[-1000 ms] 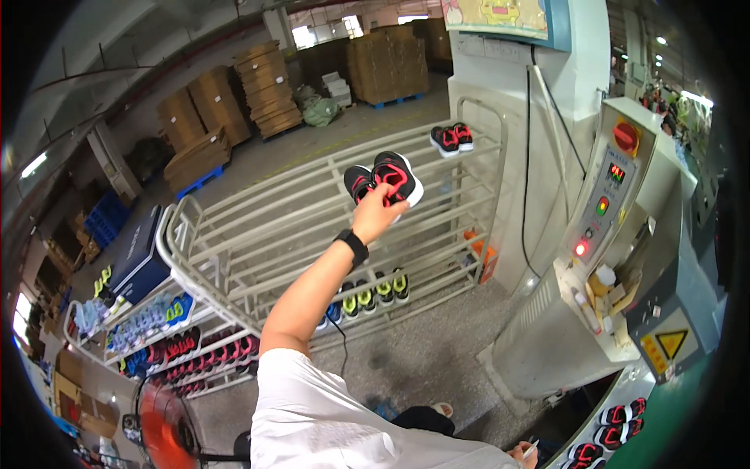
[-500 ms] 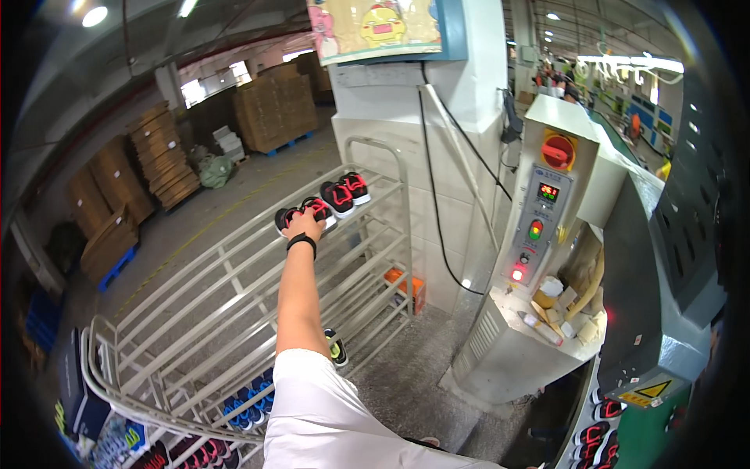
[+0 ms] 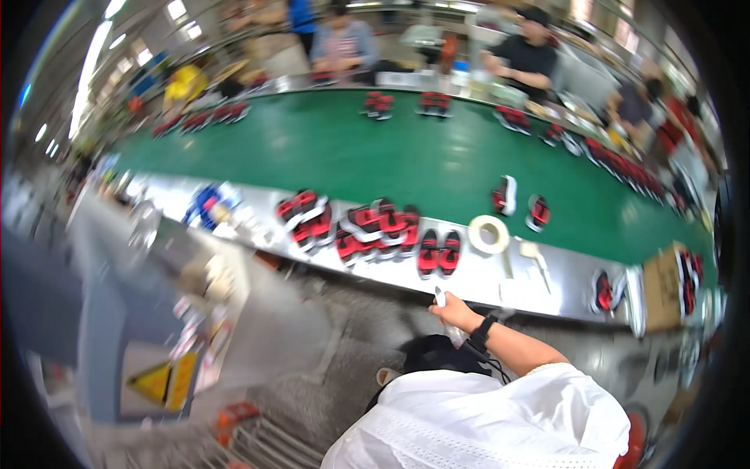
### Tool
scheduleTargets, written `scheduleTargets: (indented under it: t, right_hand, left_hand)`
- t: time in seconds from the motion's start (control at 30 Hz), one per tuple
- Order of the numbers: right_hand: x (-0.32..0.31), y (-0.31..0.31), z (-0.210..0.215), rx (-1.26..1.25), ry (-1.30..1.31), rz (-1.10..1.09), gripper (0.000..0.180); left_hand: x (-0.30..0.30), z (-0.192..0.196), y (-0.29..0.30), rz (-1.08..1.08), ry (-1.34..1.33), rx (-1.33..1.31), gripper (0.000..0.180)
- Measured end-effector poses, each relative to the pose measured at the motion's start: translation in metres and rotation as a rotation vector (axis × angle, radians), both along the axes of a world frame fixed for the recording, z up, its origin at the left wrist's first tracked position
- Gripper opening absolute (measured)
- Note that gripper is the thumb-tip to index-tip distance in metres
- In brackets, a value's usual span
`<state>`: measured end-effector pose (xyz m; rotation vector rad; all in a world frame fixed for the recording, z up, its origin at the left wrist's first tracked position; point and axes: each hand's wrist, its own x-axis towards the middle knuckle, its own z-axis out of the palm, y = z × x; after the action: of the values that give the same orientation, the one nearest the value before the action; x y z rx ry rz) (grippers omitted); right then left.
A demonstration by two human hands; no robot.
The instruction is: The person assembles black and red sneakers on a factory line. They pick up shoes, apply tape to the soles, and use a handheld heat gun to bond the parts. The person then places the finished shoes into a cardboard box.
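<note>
**Right hand (image 3: 455,311) gripping slim white tool (image 3: 440,297), just short of the near shoe pair (image 3: 449,254)**

My fingers are curling round the tool, nearly closed, tip poking out toward the far side. No shoe in this hand. I'm holding it by the near edge of the metal ledge (image 3: 488,288); can't tell if the tip is touching. Black band (image 3: 480,333) is sitting on that wrist.

Shoe pair is standing side by side on the ledge, just beyond the hand. Left of it, a shoe pile (image 3: 383,223) is overlapping, with another shoe cluster (image 3: 306,219) farther left. Right of the pair: tape roll (image 3: 492,248). Two loose shoes are lying beyond it on the green belt (image 3: 375,156).

Step, my read: I'm between handling moves, tool in hand, closest pair not picked up. Taking that pair would be calling for a short reach over the ledge edge, plus the left hand or some freed fingers. Main risk: knocking the pile.

Hard to make out: left hand is out of view. Tool is mostly hiding in my fist, so I'm not calling its type. Pile overlaps too much for a count. Far right, shoes are showing by a cardboard box (image 3: 662,289); in or behind it, can't tell. Grey machine (image 3: 101,352) at near left is blurring, and so are the far co-workers.
</note>
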<state>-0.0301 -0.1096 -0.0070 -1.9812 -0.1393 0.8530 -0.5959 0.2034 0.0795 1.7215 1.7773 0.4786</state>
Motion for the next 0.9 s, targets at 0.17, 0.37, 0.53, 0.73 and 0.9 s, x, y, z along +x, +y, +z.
scheduleTargets:
  t: [0.17, 0.37, 0.53, 0.73, 0.9]
  right_hand:
    - [0.047, -0.128, -0.037, 0.320, 0.097, -0.800, 0.033]
    - [0.106, -0.306, -0.060, -0.308, -0.189, -1.017, 0.043]
    - [0.133, -0.391, -0.067, -0.805, -0.257, -0.798, 0.034]
    - [0.142, -0.416, -0.076, -0.830, -0.265, -0.523, 0.029]
    - [0.192, -0.382, -0.035, -0.662, -0.633, -0.526, 0.041]
  left_hand:
    - [0.230, -0.166, -0.064, -0.686, -0.610, -0.660, 0.043]
    - [0.577, -0.051, -0.204, -1.496, -0.400, -0.420, 0.027]
    - [0.788, -0.064, -0.285, -1.746, -0.321, -0.470, 0.030]
    - [0.941, -0.164, -0.349, -1.675, 0.307, -0.363, 0.033]
    - [0.968, -0.192, -0.399, -1.133, 0.223, -0.934, 0.039]
